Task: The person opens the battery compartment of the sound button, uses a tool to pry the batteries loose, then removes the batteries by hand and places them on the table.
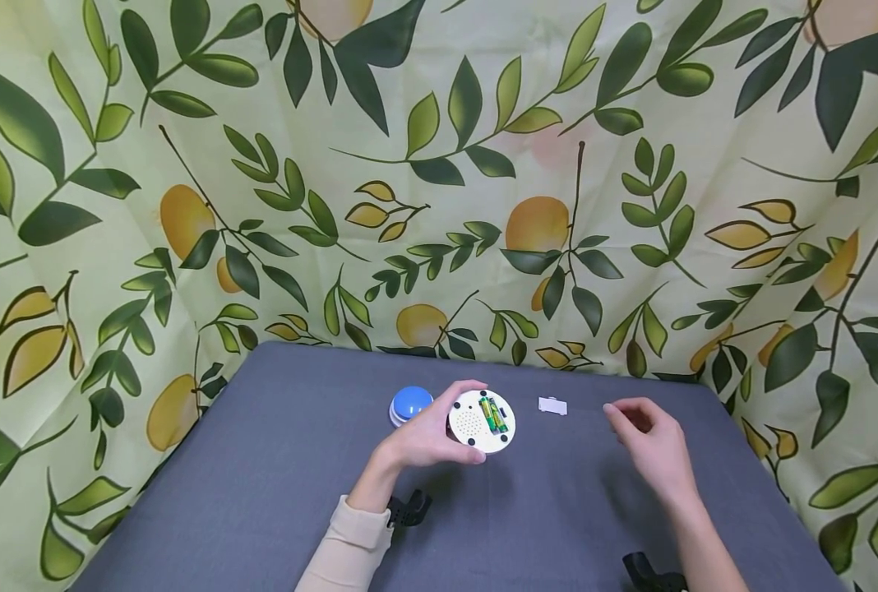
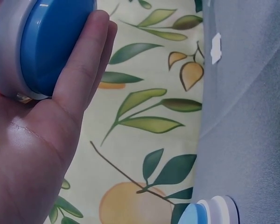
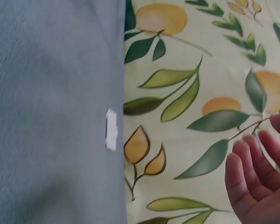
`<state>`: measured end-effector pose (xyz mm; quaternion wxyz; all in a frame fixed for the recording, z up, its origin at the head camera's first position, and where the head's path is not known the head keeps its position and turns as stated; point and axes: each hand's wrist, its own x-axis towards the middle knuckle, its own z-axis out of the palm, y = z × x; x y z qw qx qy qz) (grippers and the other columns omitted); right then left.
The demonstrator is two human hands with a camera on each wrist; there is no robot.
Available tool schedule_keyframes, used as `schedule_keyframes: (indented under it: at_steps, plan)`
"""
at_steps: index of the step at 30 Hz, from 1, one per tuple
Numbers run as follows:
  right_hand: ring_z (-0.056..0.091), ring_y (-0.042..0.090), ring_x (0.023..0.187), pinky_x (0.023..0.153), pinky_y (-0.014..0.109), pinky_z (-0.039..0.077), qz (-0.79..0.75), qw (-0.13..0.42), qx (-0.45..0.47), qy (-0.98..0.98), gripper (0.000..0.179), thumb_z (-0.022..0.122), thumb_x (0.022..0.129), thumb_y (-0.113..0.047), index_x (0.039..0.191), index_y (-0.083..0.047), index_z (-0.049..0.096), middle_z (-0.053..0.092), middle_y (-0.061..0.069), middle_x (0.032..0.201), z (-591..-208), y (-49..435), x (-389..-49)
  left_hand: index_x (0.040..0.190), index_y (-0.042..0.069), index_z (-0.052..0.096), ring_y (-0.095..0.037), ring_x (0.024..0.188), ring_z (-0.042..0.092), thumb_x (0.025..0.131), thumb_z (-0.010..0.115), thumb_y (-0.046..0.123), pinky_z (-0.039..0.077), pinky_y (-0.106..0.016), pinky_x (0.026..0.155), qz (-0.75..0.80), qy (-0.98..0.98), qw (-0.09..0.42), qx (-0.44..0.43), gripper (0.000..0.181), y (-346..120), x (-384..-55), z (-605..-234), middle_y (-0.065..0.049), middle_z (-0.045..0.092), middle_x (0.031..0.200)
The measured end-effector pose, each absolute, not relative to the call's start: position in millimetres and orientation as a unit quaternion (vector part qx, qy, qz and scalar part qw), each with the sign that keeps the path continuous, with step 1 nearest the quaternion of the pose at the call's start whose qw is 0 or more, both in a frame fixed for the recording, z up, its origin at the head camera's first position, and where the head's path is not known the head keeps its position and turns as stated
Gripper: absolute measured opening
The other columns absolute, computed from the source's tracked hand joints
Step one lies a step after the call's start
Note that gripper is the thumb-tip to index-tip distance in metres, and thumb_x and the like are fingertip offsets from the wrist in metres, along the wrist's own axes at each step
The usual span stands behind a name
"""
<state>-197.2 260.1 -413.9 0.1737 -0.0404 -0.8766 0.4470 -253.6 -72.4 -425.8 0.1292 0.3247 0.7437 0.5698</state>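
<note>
My left hand (image 1: pixel 426 434) grips a round push-button device (image 1: pixel 469 427) by its rim, above the table. Its white underside faces the head camera, showing speaker holes, dark round feet and an uncovered compartment with two green batteries (image 1: pixel 494 415). In the left wrist view its blue button top (image 2: pixel 58 42) lies against the fingers. To the right, my right hand (image 1: pixel 653 444) hovers over the table with bent fingers, holding nothing. Between the hands a small white battery cover (image 1: pixel 552 405) lies on the cloth; the right wrist view shows the same cover (image 3: pixel 111 129).
A second push button with a blue dome (image 1: pixel 412 401) stands on the table just behind my left hand. Grey cloth (image 1: pixel 261 485) covers the table. A leaf-and-fruit patterned curtain (image 1: pixel 439 247) rises along the back and sides.
</note>
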Motion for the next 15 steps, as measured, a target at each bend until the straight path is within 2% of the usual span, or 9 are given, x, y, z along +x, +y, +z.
schedule_keyframes:
  at_steps: [9,15]
  plan:
    - [0.062,0.008,0.084,0.072,0.021,0.050,0.475,0.201,0.039,-0.856,0.022,0.068,0.099,-0.024,0.110,-0.005,0.069,0.069,0.005,0.098,-405.7,234.5,-190.6,0.148,0.029,0.040,-0.019,0.111,0.056,0.074,0.087,0.020,0.047,-0.034,0.092,0.572,0.744,0.127,0.321,0.088,-70.8,-254.0,-427.4,-0.003,0.055,0.127]
    - [0.063,0.011,0.082,0.073,0.021,0.049,0.500,0.218,0.094,-0.833,0.013,0.073,0.094,-0.011,0.106,-0.005,0.070,0.069,0.006,0.096,-402.1,216.2,-189.1,0.149,0.030,0.040,-0.020,0.111,0.056,0.074,0.086,0.021,0.048,-0.035,0.091,0.573,0.746,0.125,0.316,0.089,-70.5,-253.1,-426.6,-0.003,0.054,0.127]
